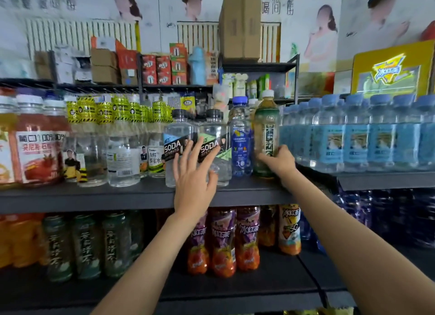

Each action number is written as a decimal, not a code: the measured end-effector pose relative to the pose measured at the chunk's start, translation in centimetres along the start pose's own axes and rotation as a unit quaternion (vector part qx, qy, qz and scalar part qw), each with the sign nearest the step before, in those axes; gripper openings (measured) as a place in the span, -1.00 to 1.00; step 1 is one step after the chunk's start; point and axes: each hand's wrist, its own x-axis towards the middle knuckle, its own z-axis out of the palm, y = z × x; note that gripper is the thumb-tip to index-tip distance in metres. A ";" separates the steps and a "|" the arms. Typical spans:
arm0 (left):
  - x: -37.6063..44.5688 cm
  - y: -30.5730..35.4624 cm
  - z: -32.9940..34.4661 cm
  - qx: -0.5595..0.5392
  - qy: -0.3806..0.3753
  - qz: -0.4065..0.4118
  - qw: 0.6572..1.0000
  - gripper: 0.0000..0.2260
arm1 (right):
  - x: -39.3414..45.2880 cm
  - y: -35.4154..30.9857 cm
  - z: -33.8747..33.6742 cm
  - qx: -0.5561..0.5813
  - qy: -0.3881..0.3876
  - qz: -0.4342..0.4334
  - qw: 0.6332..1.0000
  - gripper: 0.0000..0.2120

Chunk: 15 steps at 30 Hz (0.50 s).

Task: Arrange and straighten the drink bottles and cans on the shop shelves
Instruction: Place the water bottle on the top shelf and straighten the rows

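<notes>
Two clear soda bottles with black caps stand side by side on the middle shelf (131, 197), the left one (177, 136) and the right one (215, 131). My left hand (194, 173) is spread with straight fingers in front of them, fingertips on their labels. Right of them stand a blue-capped bottle (240, 138) and a green tea bottle (266, 131) with a white cap. My right hand (280, 160) grips the lower part of the green tea bottle, which stands upright.
Yellow-labelled bottles (117, 117) and red juice bottles (38, 147) fill the shelf's left. Blue water bottles (357, 136) crowd the right shelf. Below stand green tea bottles (84, 244) and iced tea bottles (223, 241). Boxes (240, 25) sit on top.
</notes>
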 end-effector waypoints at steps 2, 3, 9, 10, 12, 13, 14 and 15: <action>-0.1 0.0 0.1 -0.002 0.004 0.001 1.000 -0.55 | -0.4 0.3 -0.4 -0.013 0.016 -0.018 1.000 -0.39; -0.2 -0.1 0.1 -0.002 0.006 0.001 1.000 -0.55 | -0.8 0.6 -0.7 -0.024 0.033 -0.034 0.999 -0.45; -0.1 0.0 0.1 0.002 0.017 0.002 1.000 -0.54 | -4.0 1.5 -3.2 -0.065 0.194 -0.142 0.969 -0.50; -0.1 0.0 0.1 0.001 0.016 0.002 1.000 -0.54 | -4.5 1.3 -3.7 -0.065 0.195 -0.157 0.966 -0.50; -0.1 0.0 0.0 -0.004 0.014 0.006 1.000 -0.53 | -5.3 0.8 -4.6 -0.071 0.171 -0.185 0.965 -0.53; -0.2 0.0 -0.2 -0.017 0.014 0.007 1.000 -0.54 | -5.9 0.4 -4.8 -0.074 0.154 -0.202 0.964 -0.56; -0.3 0.1 -0.4 -0.040 0.013 0.003 0.999 -0.55 | -6.8 0.0 -4.8 -0.072 0.132 -0.217 0.965 -0.59; -0.8 0.2 -0.8 -0.073 0.014 -0.008 0.997 -0.57 | -8.0 -0.6 -4.7 -0.062 0.108 -0.232 0.965 -0.61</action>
